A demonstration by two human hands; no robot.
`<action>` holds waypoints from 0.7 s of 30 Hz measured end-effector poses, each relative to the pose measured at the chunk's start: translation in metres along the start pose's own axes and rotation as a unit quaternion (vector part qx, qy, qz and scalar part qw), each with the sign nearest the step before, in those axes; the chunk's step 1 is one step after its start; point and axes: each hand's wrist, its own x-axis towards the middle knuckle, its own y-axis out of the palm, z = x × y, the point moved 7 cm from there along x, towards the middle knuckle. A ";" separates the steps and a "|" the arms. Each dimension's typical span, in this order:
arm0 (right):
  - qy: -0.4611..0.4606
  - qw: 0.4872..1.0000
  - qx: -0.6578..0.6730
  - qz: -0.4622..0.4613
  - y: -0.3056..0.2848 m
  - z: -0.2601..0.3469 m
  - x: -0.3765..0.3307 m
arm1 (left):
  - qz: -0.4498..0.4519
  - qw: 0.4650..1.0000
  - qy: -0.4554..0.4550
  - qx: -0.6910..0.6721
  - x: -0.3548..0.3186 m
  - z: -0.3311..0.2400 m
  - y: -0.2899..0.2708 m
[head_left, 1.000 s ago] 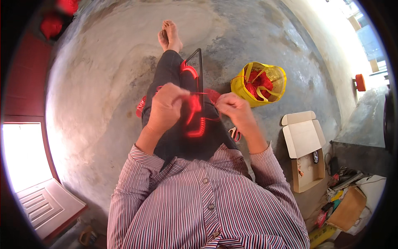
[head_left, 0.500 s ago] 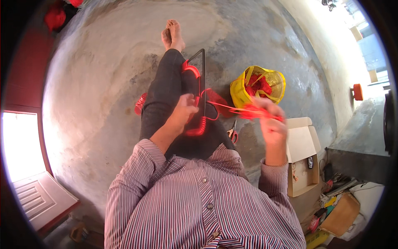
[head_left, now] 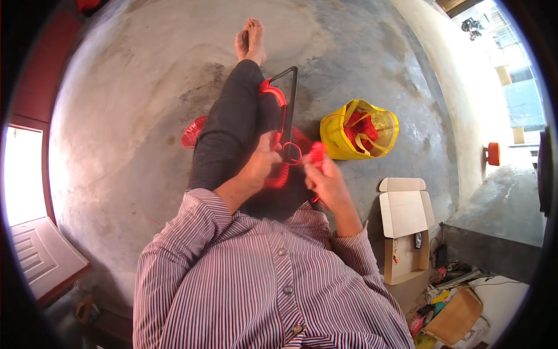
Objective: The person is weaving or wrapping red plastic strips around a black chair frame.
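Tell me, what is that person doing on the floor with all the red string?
A person sits on the concrete floor with a dark frame resting along their legs. The left hand holds the frame where red cord is wrapped on it. The right hand grips a bunch of red cord beside it, with a small loop between the hands. A yellow bag of more red cord lies to their right.

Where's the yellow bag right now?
In the head view, the yellow bag sits on the concrete floor to the person's right, just beyond the right hand, above the open cardboard box.
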 end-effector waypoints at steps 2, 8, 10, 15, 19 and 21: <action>0.007 0.993 0.074 0.093 0.022 -0.004 -0.001 | -0.001 1.000 -0.006 -0.006 0.001 -0.001 0.001; -0.007 0.985 0.136 0.105 0.017 0.045 -0.031 | -0.021 0.997 -0.032 -0.065 0.003 -0.001 0.002; -0.005 0.976 0.133 0.174 0.031 0.044 -0.048 | -0.015 1.000 -0.023 -0.008 0.002 -0.001 0.003; -0.054 0.923 0.322 0.204 0.011 0.083 -0.046 | -0.108 0.904 0.207 0.358 -0.020 -0.043 0.019; -0.147 0.926 0.256 0.237 -0.002 0.110 -0.042 | -0.050 0.907 0.269 0.320 -0.036 -0.076 0.034; -0.234 0.951 -0.014 0.200 -0.001 0.098 -0.008 | -0.102 0.941 0.223 0.235 -0.018 -0.068 0.002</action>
